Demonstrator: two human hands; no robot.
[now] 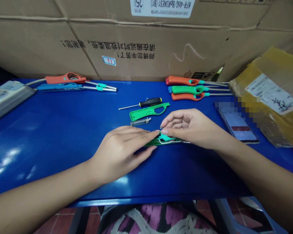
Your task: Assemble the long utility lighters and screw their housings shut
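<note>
Well inside table edge [100, 202], room leftward: left hand [123, 149], right hand [191, 126] tight on green lighter [166, 138]

Head view, forward and down over table [63, 126]

Onscreen I count two stick lighters [58, 87] at left, at least four lighters [184, 89] at right, one opened green lighter [150, 142], one loose handle half [143, 113], one screwdriver [150, 102], one clear fuel tank [139, 122], one phone [235, 122], one power strip [13, 97].
</note>
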